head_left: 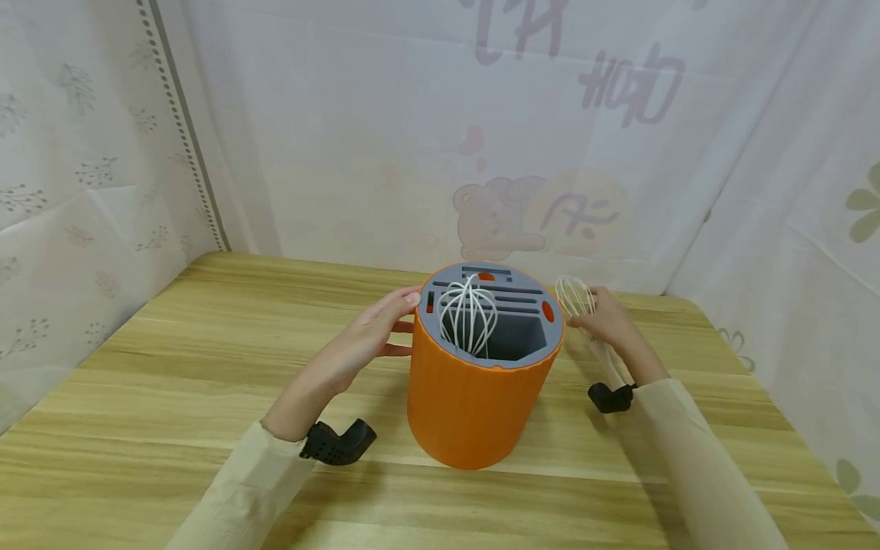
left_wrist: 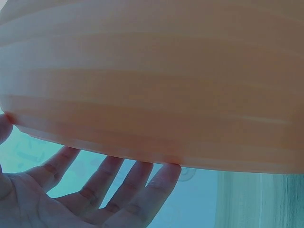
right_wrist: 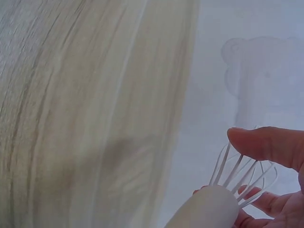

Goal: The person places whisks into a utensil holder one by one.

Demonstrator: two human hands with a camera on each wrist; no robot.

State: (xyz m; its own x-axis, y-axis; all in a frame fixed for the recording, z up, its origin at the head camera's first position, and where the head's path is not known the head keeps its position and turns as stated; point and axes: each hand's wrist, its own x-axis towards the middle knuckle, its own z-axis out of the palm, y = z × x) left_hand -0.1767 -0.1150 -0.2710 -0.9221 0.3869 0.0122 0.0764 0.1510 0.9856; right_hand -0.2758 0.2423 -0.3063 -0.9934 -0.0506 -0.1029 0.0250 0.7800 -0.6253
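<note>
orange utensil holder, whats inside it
A white whisk stands in the orange utensil holder, wire end up, in the large compartment. Its handle and the compartment floor are hidden.

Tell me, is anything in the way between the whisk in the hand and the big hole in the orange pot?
Partly. Another whisk already stands in the opening of the orange holder, on its left side. The right hand holds the second whisk just beside the rim, with nothing between them. The opening's right part looks free.
</note>
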